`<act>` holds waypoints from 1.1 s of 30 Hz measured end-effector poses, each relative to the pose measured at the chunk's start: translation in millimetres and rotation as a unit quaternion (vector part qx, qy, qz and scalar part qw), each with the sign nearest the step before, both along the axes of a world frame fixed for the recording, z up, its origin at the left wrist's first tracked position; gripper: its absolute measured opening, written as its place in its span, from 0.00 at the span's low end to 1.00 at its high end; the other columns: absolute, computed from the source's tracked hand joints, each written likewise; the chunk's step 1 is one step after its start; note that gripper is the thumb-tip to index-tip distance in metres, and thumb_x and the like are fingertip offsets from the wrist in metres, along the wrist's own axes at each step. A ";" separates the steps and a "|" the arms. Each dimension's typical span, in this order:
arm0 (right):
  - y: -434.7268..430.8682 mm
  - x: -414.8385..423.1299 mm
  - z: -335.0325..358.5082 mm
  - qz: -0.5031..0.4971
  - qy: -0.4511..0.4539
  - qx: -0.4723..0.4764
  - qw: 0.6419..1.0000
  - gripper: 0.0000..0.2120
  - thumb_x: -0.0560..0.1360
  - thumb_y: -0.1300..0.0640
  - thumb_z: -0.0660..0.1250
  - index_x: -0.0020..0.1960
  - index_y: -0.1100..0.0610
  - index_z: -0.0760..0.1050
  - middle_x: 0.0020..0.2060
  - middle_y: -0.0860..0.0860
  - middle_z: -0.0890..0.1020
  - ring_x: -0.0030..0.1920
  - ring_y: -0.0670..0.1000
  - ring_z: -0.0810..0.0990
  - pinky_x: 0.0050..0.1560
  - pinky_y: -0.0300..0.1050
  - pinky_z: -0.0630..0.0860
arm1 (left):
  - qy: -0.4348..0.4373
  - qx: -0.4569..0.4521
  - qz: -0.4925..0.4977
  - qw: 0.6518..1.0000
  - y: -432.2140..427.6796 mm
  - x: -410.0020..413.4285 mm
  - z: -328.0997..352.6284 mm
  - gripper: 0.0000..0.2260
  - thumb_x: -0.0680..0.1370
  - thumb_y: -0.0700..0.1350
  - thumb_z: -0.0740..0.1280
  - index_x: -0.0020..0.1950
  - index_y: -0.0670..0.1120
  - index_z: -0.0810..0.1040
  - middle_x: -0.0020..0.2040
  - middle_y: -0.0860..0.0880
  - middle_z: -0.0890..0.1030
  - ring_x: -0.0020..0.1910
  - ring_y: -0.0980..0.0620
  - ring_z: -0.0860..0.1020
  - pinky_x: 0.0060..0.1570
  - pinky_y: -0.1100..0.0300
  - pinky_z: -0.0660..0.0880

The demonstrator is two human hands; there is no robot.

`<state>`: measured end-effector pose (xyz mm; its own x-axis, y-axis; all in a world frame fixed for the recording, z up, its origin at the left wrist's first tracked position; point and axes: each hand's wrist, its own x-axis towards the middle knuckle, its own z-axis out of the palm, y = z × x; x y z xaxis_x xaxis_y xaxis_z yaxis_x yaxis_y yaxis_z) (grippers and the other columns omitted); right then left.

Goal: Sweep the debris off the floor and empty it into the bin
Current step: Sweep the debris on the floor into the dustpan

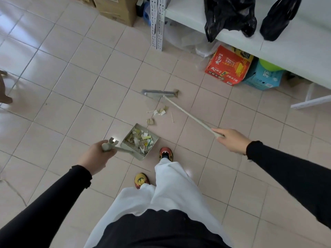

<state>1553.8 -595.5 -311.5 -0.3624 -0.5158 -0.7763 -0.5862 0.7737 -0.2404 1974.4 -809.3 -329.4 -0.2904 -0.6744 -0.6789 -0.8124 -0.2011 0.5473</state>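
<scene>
My left hand (96,158) grips the handle of a pale green dustpan (136,154), which rests on the tiled floor and holds several paper scraps. My right hand (231,140) holds the long thin handle of a broom (188,113). The broom's flat head (158,93) lies on the floor beyond the dustpan, with one brown scrap at its right end. A small scatter of debris (159,111) lies on the tiles between the broom head and the dustpan's open mouth. No bin is in view.
A white metal shelf unit (268,40) stands at the back right with two black bags on it. Below it sit a red carton (227,67) and a blue box (263,77). A cardboard box (116,9) stands at the back. My feet are beside the dustpan.
</scene>
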 end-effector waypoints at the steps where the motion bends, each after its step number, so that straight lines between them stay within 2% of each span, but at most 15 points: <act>1: 1.5 19.3 -3.3 -0.048 -0.025 -0.014 0.998 0.23 0.81 0.57 0.57 0.74 0.44 0.67 0.43 0.49 0.77 0.28 0.48 0.71 0.25 0.37 0.67 | 0.005 -0.001 0.002 1.000 0.0 -0.3 -2.1 0.07 0.73 0.45 0.69 0.48 0.44 0.79 0.24 0.55 0.71 0.21 0.52 0.67 0.28 0.59 0.68; 3: -4.6 54.0 -15.7 -0.102 -0.048 -0.037 0.993 0.22 0.81 0.58 0.56 0.73 0.48 0.70 0.41 0.52 0.77 0.31 0.50 0.72 0.26 0.40 0.70 | 0.004 -0.005 -0.001 1.000 -0.4 -3.4 -6.7 0.08 0.74 0.44 0.69 0.50 0.42 0.80 0.29 0.48 0.73 0.22 0.50 0.68 0.28 0.59 0.68; 4: -10.3 69.3 -25.4 -0.110 -0.050 -0.045 0.992 0.21 0.80 0.59 0.56 0.72 0.51 0.72 0.43 0.54 0.79 0.34 0.51 0.74 0.29 0.42 0.73 | 0.000 -0.004 -0.006 1.000 -0.3 -5.6 -9.0 0.07 0.75 0.42 0.69 0.51 0.42 0.80 0.31 0.46 0.74 0.23 0.49 0.69 0.27 0.60 0.68; 6: -21.1 98.8 -47.2 -0.113 -0.057 -0.039 0.991 0.20 0.81 0.61 0.55 0.71 0.54 0.72 0.54 0.58 0.80 0.40 0.53 0.75 0.33 0.44 0.76 | -0.011 0.001 -0.009 1.000 -0.7 -9.7 -12.9 0.06 0.76 0.40 0.68 0.52 0.42 0.80 0.34 0.44 0.75 0.25 0.48 0.69 0.26 0.61 0.67; 9: -28.2 139.1 -69.1 -0.071 -0.082 0.011 0.994 0.21 0.81 0.61 0.54 0.72 0.56 0.71 0.65 0.60 0.76 0.47 0.53 0.72 0.48 0.46 0.76 | -0.022 0.018 -0.002 1.000 -3.2 -14.8 -15.1 0.07 0.75 0.38 0.67 0.53 0.42 0.79 0.33 0.45 0.71 0.26 0.48 0.68 0.25 0.62 0.66; 10: -26.4 150.1 -68.9 -0.069 -0.100 0.025 0.992 0.21 0.81 0.61 0.54 0.73 0.56 0.70 0.64 0.59 0.77 0.47 0.53 0.72 0.48 0.45 0.73 | -0.022 0.021 0.003 1.000 -4.6 -15.2 -15.8 0.08 0.75 0.38 0.67 0.54 0.41 0.79 0.33 0.45 0.70 0.26 0.48 0.68 0.25 0.62 0.65; 11: -21.8 158.4 -63.5 -0.075 -0.125 0.030 0.989 0.21 0.81 0.62 0.54 0.73 0.57 0.70 0.58 0.59 0.79 0.43 0.53 0.73 0.44 0.44 0.72 | -0.021 0.023 0.006 1.000 -5.8 -15.8 -16.4 0.09 0.74 0.38 0.67 0.54 0.41 0.79 0.32 0.46 0.70 0.26 0.48 0.67 0.26 0.62 0.65; 13: -5.7 166.7 -41.6 -0.089 -0.168 0.020 0.982 0.19 0.81 0.63 0.54 0.69 0.58 0.73 0.40 0.55 0.77 0.32 0.50 0.71 0.33 0.43 0.70 | -0.017 0.025 0.008 1.000 -7.5 -15.1 -16.6 0.09 0.74 0.37 0.67 0.53 0.39 0.79 0.34 0.44 0.71 0.26 0.48 0.67 0.26 0.62 0.65; 15: 21.3 167.7 -15.6 -0.112 -0.196 0.006 0.974 0.19 0.81 0.61 0.55 0.65 0.47 0.75 0.34 0.52 0.72 0.28 0.49 0.67 0.26 0.41 0.65 | -0.016 0.029 0.010 0.999 -6.7 -13.1 -16.6 0.08 0.75 0.38 0.67 0.52 0.38 0.79 0.35 0.44 0.71 0.26 0.48 0.68 0.27 0.61 0.66; 17: 50.9 171.3 9.9 -0.134 -0.220 -0.010 0.966 0.18 0.80 0.58 0.56 0.58 0.35 0.74 0.36 0.52 0.71 0.28 0.49 0.66 0.25 0.40 0.64 | -0.013 0.029 0.012 0.999 -3.8 -10.0 -16.3 0.08 0.75 0.39 0.67 0.52 0.38 0.79 0.36 0.43 0.73 0.26 0.48 0.68 0.28 0.61 0.66; 19: 73.7 173.8 19.8 -0.157 -0.228 -0.022 0.961 0.19 0.81 0.56 0.57 0.63 0.34 0.73 0.37 0.52 0.71 0.28 0.49 0.66 0.24 0.40 0.64 | -0.010 0.025 0.010 1.000 -0.9 -6.5 -17.1 0.09 0.76 0.40 0.68 0.53 0.37 0.79 0.39 0.41 0.75 0.26 0.48 0.68 0.28 0.61 0.66; 21: 82.8 172.7 17.1 -0.166 -0.200 -0.034 0.965 0.21 0.81 0.55 0.58 0.71 0.38 0.69 0.37 0.50 0.73 0.28 0.48 0.67 0.24 0.39 0.66 | -0.008 0.024 0.010 1.000 1.4 -3.0 -17.4 0.10 0.76 0.40 0.68 0.53 0.36 0.78 0.42 0.40 0.76 0.27 0.48 0.68 0.28 0.61 0.66; 26: 69.2 162.2 -6.6 -0.198 -0.124 -0.058 0.971 0.22 0.81 0.53 0.58 0.75 0.44 0.67 0.37 0.50 0.74 0.28 0.48 0.69 0.24 0.40 0.67 | -0.006 0.017 -0.007 1.000 7.7 1.5 -13.9 0.09 0.76 0.39 0.67 0.54 0.37 0.79 0.38 0.42 0.72 0.27 0.48 0.68 0.28 0.61 0.67; 29: 48.4 151.7 -19.6 -0.197 -0.076 -0.061 0.976 0.21 0.82 0.57 0.55 0.75 0.52 0.68 0.39 0.50 0.76 0.32 0.50 0.72 0.28 0.42 0.71 | -0.007 0.010 -0.023 1.000 13.3 -0.5 -11.8 0.09 0.77 0.39 0.67 0.55 0.39 0.79 0.35 0.44 0.71 0.27 0.48 0.68 0.28 0.61 0.67; 33: 11.7 126.2 -43.8 -0.187 -0.039 -0.027 0.981 0.20 0.80 0.65 0.56 0.71 0.63 0.70 0.46 0.57 0.75 0.32 0.52 0.74 0.37 0.42 0.76 | -0.015 0.006 -0.031 0.999 16.0 -7.8 -11.5 0.09 0.76 0.38 0.68 0.55 0.39 0.79 0.36 0.43 0.72 0.27 0.47 0.68 0.29 0.61 0.67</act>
